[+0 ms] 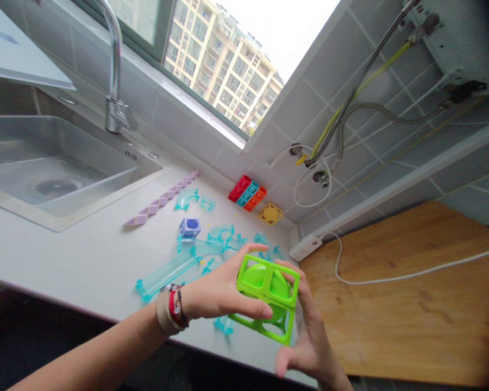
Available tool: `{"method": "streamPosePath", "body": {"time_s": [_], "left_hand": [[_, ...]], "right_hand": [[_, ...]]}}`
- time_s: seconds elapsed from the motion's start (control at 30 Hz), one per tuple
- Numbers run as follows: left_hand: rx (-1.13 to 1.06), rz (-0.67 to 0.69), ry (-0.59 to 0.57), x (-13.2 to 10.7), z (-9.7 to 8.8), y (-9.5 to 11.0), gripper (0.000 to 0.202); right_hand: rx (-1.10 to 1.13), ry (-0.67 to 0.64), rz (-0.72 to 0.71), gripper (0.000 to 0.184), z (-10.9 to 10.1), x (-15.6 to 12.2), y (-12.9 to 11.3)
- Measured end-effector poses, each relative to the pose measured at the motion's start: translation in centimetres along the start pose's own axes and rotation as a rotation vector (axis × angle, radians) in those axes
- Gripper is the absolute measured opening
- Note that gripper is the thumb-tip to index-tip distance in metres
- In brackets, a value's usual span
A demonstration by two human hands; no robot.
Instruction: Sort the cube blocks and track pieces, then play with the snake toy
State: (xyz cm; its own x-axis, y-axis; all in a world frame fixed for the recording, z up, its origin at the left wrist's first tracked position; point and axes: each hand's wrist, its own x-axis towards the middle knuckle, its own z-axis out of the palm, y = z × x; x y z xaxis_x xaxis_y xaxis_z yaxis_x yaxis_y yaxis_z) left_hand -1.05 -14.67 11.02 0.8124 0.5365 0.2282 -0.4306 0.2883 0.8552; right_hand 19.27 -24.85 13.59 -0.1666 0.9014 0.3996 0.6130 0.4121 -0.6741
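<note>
My left hand (232,282) grips a bright green openwork block (264,293) made of joined hollow cubes, its thumb across the front and its fingers at the upper left. Behind the right side of this block curl the fingers of my right hand (309,320), while its thumb is stretched out below the lower edge. Beneath and behind the hands, clear teal track pieces (169,274) lie scattered on the white counter (81,255). A blue-and-white cube (189,228) rests among them.
Red, teal and orange cubes (248,193) stand by the wall beside a yellow cube (271,214). A pink-and-white strip (163,200) lies near the sink (65,217) and faucet (114,108). To the right are a power strip (305,248), its white cable and a wooden board (403,309).
</note>
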Motion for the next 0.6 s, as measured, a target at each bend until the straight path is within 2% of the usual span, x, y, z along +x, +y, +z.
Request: {"method": "streamPosePath", "body": {"time_s": [0.03, 0.1, 0.17, 0.2, 0.37, 0.6], "left_hand": [[0.077, 0.021, 0.022, -0.1, 0.0, 0.2, 0.100], [0.189, 0.047, 0.049, -0.2, 0.2, 0.5, 0.101], [0.191, 0.048, 0.032, -0.3, 0.3, 0.5, 0.099], [0.163, 0.050, 0.010, -0.3, 0.3, 0.4, 0.098], [0.020, 0.062, -0.065, 0.0, 0.3, -0.3, 0.096], [-0.023, 0.046, -0.073, 0.2, 0.2, -0.9, 0.094]], "right_hand": [[0.107, 0.008, 0.061, 0.094, 0.1, -0.1, -0.1], [0.283, 0.042, 0.184, 0.071, 0.3, -0.1, -0.4], [0.353, 0.073, 0.267, 0.047, 0.5, -0.1, -0.7], [0.363, 0.084, 0.284, 0.041, 0.5, 0.0, -0.9], [0.430, 0.122, 0.331, 0.042, 0.5, -0.2, -0.9], [0.494, 0.211, 0.430, 0.040, 1.0, -0.9, -0.2]]}}
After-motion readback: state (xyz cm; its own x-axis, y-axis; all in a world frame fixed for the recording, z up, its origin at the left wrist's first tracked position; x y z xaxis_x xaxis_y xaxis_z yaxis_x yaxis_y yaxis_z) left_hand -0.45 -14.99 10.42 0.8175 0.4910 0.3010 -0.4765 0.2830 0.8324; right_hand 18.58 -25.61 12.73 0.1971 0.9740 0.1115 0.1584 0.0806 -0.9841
